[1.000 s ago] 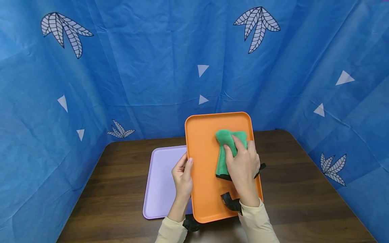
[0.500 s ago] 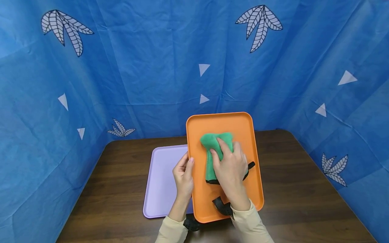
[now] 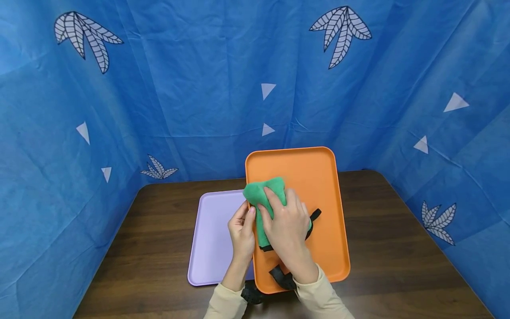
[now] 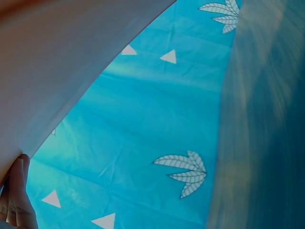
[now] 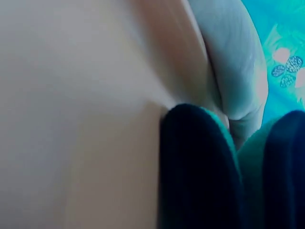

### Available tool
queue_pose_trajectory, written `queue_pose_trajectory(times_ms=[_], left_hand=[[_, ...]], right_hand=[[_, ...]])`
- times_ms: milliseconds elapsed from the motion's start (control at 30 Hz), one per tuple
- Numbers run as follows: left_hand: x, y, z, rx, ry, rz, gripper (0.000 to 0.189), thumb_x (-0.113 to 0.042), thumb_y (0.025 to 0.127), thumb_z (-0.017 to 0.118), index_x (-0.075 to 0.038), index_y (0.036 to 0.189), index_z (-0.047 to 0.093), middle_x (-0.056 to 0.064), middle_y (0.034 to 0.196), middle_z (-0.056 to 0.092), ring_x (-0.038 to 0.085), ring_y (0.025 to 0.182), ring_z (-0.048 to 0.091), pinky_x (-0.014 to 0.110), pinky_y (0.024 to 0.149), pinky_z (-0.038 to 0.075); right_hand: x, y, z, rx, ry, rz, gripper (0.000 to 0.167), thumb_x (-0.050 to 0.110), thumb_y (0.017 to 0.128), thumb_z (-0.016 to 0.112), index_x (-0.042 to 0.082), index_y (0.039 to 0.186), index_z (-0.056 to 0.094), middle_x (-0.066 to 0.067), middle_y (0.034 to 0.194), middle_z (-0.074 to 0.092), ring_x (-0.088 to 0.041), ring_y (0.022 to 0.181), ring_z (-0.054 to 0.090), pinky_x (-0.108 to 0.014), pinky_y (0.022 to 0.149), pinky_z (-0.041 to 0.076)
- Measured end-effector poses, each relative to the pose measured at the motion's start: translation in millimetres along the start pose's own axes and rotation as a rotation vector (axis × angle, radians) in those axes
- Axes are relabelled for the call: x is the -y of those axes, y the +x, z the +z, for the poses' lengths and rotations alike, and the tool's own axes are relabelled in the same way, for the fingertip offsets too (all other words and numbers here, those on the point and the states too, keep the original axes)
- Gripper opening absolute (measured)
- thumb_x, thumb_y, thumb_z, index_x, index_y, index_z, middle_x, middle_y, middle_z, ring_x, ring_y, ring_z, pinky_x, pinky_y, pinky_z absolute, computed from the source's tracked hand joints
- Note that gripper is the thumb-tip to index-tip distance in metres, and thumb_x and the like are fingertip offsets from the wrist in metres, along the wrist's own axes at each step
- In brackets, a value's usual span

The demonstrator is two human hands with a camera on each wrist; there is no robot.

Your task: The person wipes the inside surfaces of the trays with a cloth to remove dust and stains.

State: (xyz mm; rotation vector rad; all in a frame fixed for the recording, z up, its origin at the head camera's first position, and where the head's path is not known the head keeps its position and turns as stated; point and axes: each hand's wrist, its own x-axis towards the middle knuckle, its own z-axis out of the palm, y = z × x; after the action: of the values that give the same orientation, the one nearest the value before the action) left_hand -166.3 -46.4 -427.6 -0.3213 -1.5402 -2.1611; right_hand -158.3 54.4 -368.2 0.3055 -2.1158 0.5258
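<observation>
Blue curtain [image 3: 199,88] behind table [image 3: 151,239]; my left hand [image 3: 241,235] pinches orange tray [image 3: 308,173] by its left rim, right hand [image 3: 288,226] grips green cloth [image 3: 256,191] against it; purple tray [image 3: 213,239] lies left.

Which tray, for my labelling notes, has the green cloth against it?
The orange tray, held by the left hand, with the right hand holding the cloth there; the purple tray lies on the table.

The brown table [image 3: 398,248] (wood-grained, its far corners rounded) bears a lavender tray [image 3: 213,237].
</observation>
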Motion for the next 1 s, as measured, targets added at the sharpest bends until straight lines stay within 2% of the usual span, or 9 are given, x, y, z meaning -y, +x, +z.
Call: queue_pose_trajectory(times_ms=[200,467,733,1000], left_hand=[[-1.1,1.1,1.2,-0.004,-0.013,0.025,0.035,-0.003,0.099,0.05,0.017,0.127,0.055,-0.01,0.098,0.073,0.002,0.083,0.067,0.016,0.067,0.055],[-2.2,-0.9,1.0,-0.009,-0.052,-0.001,0.035,-0.001,0.099,0.05,0.021,0.125,0.051,-0.011,0.088,0.073,0.002,0.077,0.068,0.016,0.063,0.055],[-3.5,-5.1,-0.4,-0.008,-0.061,-0.015,0.033,-0.002,0.099,0.049,0.021,0.123,0.05,-0.009,0.091,0.074,0.004,0.076,0.069,0.017,0.061,0.056],[-5.0,-2.8,1.4,-0.017,-0.047,-0.029,0.035,-0.004,0.099,0.05,0.019,0.125,0.052,-0.01,0.092,0.074,0.005,0.081,0.07,0.019,0.066,0.057]], right_hand=[[2.8,0.5,2.2,-0.019,-0.019,-0.044,0.037,0.025,0.075,0.085,0.013,0.108,0.075,-0.015,0.08,0.056,-0.023,0.06,0.051,-0.029,0.047,0.031],[2.9,-0.2,1.3,0.003,-0.011,-0.032,0.037,0.026,0.075,0.085,0.014,0.109,0.075,-0.014,0.081,0.056,-0.023,0.062,0.051,-0.029,0.048,0.032],[2.1,-3.5,-0.7,0.015,0.0,-0.032,0.038,0.026,0.074,0.085,0.015,0.109,0.075,-0.014,0.081,0.056,-0.023,0.062,0.051,-0.029,0.049,0.032],[-1.0,-0.5,-2.2,0.014,0.012,-0.024,0.039,0.026,0.074,0.086,0.016,0.11,0.075,-0.013,0.082,0.056,-0.023,0.061,0.052,-0.03,0.049,0.034]])
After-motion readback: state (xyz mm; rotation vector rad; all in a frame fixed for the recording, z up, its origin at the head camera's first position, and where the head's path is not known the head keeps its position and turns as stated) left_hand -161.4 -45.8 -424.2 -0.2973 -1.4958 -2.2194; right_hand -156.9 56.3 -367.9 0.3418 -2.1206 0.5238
